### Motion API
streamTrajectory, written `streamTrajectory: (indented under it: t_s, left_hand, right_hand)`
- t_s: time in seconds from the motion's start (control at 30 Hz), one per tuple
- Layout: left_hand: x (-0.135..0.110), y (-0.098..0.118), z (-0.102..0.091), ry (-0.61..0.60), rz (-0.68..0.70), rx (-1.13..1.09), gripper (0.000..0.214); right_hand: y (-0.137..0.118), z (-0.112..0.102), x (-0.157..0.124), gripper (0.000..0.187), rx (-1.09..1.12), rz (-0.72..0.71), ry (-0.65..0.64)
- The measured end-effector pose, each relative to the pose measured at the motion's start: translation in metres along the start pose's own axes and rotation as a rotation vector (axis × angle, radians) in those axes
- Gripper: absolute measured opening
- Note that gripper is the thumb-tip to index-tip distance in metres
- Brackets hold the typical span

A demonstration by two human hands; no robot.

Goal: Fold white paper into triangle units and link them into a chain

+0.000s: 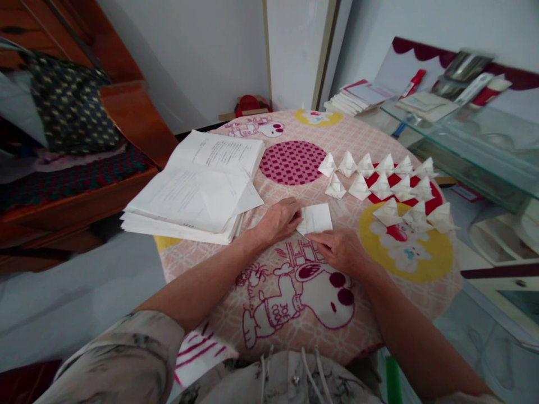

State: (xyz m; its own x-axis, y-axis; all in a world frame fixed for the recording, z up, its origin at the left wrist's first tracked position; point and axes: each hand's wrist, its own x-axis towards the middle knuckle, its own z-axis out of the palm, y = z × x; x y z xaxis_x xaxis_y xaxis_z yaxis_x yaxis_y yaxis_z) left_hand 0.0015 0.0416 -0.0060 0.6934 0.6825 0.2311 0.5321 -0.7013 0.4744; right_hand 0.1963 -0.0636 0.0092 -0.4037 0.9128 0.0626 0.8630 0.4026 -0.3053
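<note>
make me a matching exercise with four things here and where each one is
Things
1. cushion
2. folded shapes
3. slip
4. book

Places
a. between the left hand and right hand, touching both
b. on the bench
c. open, at the cloth's left edge
d. in rows beyond the right hand

Pairs: 1-b, 2-d, 3-a, 4-c

I make out one small white paper (316, 217), folded into a flat rectangle, lying flat near the middle of the bench (357, 314).
</note>
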Motion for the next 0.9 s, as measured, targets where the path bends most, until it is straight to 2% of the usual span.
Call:
streamTrajectory:
  t_s: [0.17, 0.33, 0.67, 0.9]
  left_hand:
    - [0.0, 0.001, -0.002, -0.005, -0.005, -0.005, 0.007]
    - [0.0, 0.001, -0.002, 0.01, -0.017, -0.019, 0.006]
    - [0.008, 0.001, -0.001, 0.025, -0.12, -0.048, 0.009]
    - [0.01, 0.003, -0.002, 0.017, -0.149, -0.037, 0.007]
  right_hand:
    - [-0.002, 0.002, 0.001, 0.037, -0.118, -0.026, -0.049]
    - [-0.002, 0.002, 0.001, 0.036, -0.145, -0.044, -0.065]
    - [-0.014, -0.004, 0.005, 0.031, -0.256, -0.014, -0.128]
    - [-0.033, -0.005, 0.006, 0.025, -0.403, -0.033, -0.075]
